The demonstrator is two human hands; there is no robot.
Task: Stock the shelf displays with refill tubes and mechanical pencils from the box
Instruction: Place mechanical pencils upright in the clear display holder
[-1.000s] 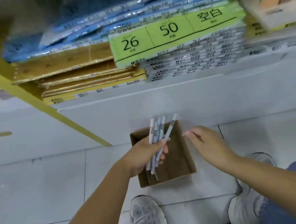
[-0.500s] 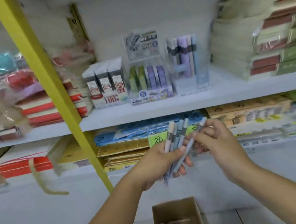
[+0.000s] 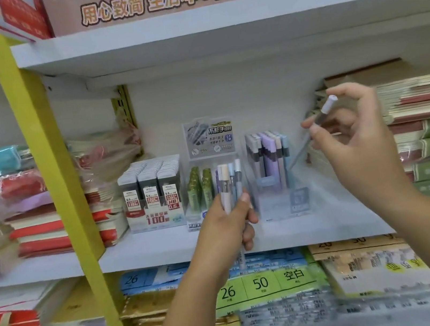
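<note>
Fingers (image 3: pixel 313 127) of the right hand (image 3: pixel 361 151) pinch one mechanical pencil (image 3: pixel 301 149) tilted tip-down near the clear pencil display (image 3: pixel 278 205), while the left hand (image 3: pixel 225 227) grips the bundle (image 3: pixel 228 181); lower it upright into a free slot without nudging neighbours

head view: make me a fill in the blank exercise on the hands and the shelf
1. The left hand grips a bundle of pastel mechanical pencils; the right hand pinches only ___ grey mechanical pencil.
2. The slanted metal upright is painted ___.
3. The green paper label below reads 26 and ___.
Missing words: one; yellow; 50.
</note>
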